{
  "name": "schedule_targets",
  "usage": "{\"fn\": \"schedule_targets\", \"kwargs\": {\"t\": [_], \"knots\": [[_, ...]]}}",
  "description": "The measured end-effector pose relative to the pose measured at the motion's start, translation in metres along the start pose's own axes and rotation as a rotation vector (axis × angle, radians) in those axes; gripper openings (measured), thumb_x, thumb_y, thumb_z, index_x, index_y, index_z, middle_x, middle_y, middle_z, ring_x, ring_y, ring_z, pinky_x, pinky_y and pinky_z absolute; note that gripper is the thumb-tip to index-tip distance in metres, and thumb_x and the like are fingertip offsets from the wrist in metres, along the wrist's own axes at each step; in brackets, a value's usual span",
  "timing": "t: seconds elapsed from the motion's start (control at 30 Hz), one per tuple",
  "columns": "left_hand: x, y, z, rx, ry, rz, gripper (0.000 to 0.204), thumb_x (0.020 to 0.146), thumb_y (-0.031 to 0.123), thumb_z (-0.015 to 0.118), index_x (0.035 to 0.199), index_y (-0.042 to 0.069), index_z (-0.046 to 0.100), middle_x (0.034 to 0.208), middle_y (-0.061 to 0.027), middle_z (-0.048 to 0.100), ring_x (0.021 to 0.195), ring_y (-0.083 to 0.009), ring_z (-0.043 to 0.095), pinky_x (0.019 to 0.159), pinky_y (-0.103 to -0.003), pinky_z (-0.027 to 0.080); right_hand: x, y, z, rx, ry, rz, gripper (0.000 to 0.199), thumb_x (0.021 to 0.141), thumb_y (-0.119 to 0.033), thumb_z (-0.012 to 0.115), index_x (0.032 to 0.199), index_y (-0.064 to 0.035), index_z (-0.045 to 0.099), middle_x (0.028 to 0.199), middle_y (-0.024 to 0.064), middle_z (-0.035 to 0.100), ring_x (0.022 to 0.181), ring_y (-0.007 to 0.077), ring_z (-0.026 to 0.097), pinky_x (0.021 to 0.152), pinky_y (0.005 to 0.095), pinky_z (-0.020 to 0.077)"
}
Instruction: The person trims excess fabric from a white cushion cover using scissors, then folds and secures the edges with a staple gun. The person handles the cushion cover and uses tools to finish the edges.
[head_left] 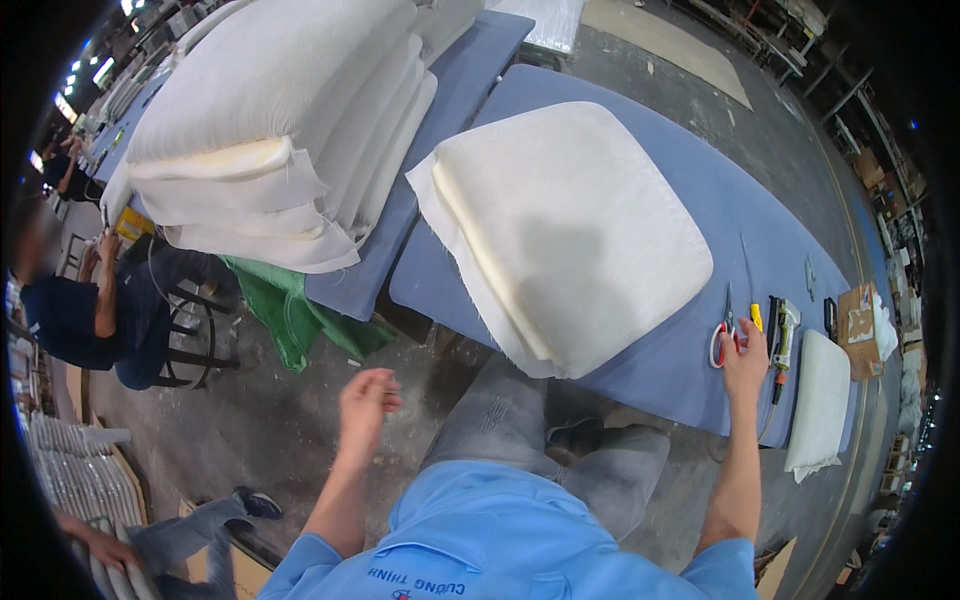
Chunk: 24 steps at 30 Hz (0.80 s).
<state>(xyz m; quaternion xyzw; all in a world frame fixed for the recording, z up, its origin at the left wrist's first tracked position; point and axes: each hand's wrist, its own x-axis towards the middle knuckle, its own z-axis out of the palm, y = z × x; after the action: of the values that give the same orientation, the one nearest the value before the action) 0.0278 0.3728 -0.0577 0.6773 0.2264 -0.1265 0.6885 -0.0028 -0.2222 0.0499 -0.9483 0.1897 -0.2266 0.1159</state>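
My right hand [745, 362] is at the right part of the blue-topped table, its thumb and fingers closed at the handle of the red-handled scissors [716, 346]. The scissors' blades point away from me. A yellow-handled tool with a thin shaft [756, 318] lies right by my fingertips. My left hand [366, 404] hangs in the air off the table's near edge, fingers curled in, with nothing showing in it. In front of me lies a white fabric-covered cushion [590, 240], foam showing along its open, frayed left edge. Neither hand touches it.
A tall stack of similar white cushions [280, 90] stands on the table to the left. Right of my hand are a hose-fed air tool [785, 340] and another white pad [818, 395]. Green cloth [275, 310] hangs below the left table. A seated co-worker [80, 310] is at left.
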Motion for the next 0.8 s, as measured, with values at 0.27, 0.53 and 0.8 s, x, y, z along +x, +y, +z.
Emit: {"fn": "schedule_targets", "kwargs": {"t": [0.27,0.53,0.8], "knots": [[0.003,0.031,0.137,-0.041,-0.640,-0.242,0.047,0.104,0.035,0.069,0.132,-0.003,0.064,0.113,-0.0123,0.073,0.089,-0.0171,0.073,0.077,-0.030,0.059,-0.095,-0.146,0.059,1.146,-0.586,0.708,0.041,0.104,-0.037,0.069,0.119,0.0012,0.066,0.097,0.0119,0.073,0.074,0.0176,0.073,0.063,0.0290,0.0569],[0.005,0.023,0.146,-0.101,-0.586,-0.237,0.028,0.101,0.031,0.073,0.102,0.003,0.069,0.090,-0.0081,0.071,0.076,-0.0169,0.071,0.069,-0.030,0.058,-0.071,-0.175,0.053,1.221,-0.621,0.776,0.043,0.100,-0.036,0.073,0.118,0.0005,0.059,0.100,0.0121,0.071,0.074,0.0181,0.073,0.060,0.0275,0.0566],[-0.069,0.063,0.182,-0.149,-0.675,0.004,0.022,0.106,0.020,0.064,0.100,0.000,0.071,0.089,-0.0045,0.072,0.076,-0.0134,0.068,0.071,-0.029,0.058,-0.069,-0.153,0.041,1.420,-0.303,0.715,0.035,0.101,-0.029,0.071,0.118,0.0003,0.062,0.095,0.0054,0.070,0.079,0.0146,0.069,0.070,0.0304,0.0574]]}}
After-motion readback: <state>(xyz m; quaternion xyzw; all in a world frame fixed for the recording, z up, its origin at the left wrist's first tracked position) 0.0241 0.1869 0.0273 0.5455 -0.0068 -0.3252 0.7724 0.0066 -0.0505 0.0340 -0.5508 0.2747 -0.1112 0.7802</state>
